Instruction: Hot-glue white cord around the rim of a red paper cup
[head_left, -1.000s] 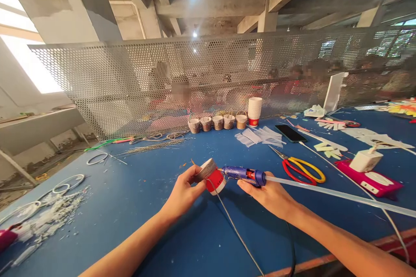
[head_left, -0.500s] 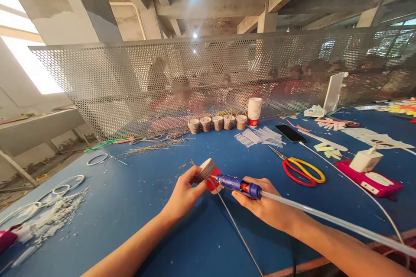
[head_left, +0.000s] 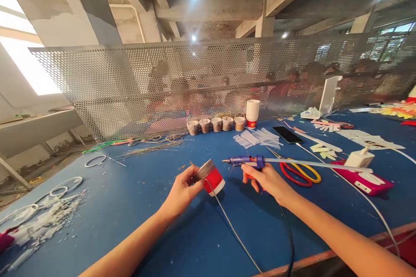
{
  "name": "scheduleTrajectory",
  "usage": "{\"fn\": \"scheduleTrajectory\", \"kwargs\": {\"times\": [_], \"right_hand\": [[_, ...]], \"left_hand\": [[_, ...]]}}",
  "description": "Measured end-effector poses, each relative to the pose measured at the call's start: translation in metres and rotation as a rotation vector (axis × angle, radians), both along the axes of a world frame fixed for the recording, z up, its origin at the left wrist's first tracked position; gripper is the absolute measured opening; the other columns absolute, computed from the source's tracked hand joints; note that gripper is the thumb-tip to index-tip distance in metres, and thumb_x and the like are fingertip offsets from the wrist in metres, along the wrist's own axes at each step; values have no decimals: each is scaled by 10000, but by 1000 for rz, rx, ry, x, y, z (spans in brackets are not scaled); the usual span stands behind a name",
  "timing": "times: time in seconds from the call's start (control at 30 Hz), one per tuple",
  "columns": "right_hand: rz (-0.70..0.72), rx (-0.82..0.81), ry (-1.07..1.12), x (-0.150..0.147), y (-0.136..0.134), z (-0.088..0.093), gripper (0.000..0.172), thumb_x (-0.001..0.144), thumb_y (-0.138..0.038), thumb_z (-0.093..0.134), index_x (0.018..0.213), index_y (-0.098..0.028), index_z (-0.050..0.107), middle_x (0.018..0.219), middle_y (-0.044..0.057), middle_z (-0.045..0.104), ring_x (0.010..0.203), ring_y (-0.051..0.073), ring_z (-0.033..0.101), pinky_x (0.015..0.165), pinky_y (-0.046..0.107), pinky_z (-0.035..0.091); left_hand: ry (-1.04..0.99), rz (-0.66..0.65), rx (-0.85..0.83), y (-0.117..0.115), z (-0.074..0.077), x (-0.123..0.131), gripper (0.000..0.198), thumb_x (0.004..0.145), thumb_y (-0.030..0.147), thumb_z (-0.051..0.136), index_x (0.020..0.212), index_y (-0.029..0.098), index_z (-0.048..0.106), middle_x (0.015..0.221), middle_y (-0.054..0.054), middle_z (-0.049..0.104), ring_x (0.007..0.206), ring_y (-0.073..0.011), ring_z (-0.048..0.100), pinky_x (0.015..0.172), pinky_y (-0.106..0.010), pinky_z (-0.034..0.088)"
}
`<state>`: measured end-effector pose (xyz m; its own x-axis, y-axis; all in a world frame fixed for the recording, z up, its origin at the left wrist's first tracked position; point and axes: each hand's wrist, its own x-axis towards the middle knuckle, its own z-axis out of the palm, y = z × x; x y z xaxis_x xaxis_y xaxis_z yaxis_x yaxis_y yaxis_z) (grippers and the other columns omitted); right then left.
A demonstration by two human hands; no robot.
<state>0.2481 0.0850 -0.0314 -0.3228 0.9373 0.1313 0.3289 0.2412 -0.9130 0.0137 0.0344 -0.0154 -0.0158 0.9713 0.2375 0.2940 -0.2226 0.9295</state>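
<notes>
A red and white paper cup (head_left: pixel 215 180), tilted on its side, is gripped by my left hand (head_left: pixel 182 190) near its wrapped end. Grey-brown cord winds round that part of the cup, and a loose length of cord (head_left: pixel 231 225) trails down toward the table's front edge. My right hand (head_left: pixel 266 179) is closed round the handle of a blue hot glue gun (head_left: pixel 246 161). The gun's nozzle points left, a short gap away from the cup. A long clear glue stick (head_left: pixel 312 164) sticks out of its back, and a black cable hangs below.
Several small cord-wrapped baskets (head_left: pixel 216 124) and a stack of paper cups (head_left: pixel 252 113) line the back by a perforated metal screen (head_left: pixel 130 82). Scissors (head_left: pixel 297 172), a phone (head_left: pixel 287 134), white strips (head_left: pixel 258 138) and a pink power strip (head_left: pixel 364 179) lie right. White scraps (head_left: pixel 48 212) lie left.
My right hand has drawn the glue gun back from the cup, up and to the right, and levelled it. The cup has turned slightly in my left hand, showing more of its red side.
</notes>
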Motion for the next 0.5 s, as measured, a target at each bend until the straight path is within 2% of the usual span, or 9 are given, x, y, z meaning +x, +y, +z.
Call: {"fn": "scheduleTrajectory", "kwargs": {"times": [0.1,0.23,0.33,0.4,0.5], "right_hand": [[-150,173,-195,2,16,-9,389,842,-530,463,766,-205,664,727,43,685,682,192,637,573,260,453],[-228,253,-331,2,28,-16,292,816,-468,538,833,-222,694,831,82,699,863,276,640,682,321,434],[-223,271,-382,7,23,-10,314,821,-500,526,842,-231,686,849,85,696,825,272,642,661,322,425],[-233,305,-449,15,12,-3,312,802,-512,549,709,-232,650,743,63,677,735,252,635,622,309,417],[-334,406,-574,25,-11,7,364,781,-483,573,528,-229,513,606,46,605,644,240,607,595,317,407]], "left_hand": [[9,-6,-3,-1,1,2,99,652,275,591,667,181,566,628,36,538,621,-134,475,599,-240,377],[24,-26,6,-3,3,4,136,674,312,599,688,179,576,659,27,553,647,-142,494,620,-247,390],[31,-31,15,-4,5,4,158,684,334,602,692,179,573,657,25,558,647,-143,502,613,-246,392],[27,-25,25,-5,7,4,157,696,332,597,682,179,566,642,30,553,628,-136,498,597,-241,389],[32,-26,56,-6,7,4,114,730,287,572,700,178,577,657,32,570,625,-131,505,602,-240,396]]}}
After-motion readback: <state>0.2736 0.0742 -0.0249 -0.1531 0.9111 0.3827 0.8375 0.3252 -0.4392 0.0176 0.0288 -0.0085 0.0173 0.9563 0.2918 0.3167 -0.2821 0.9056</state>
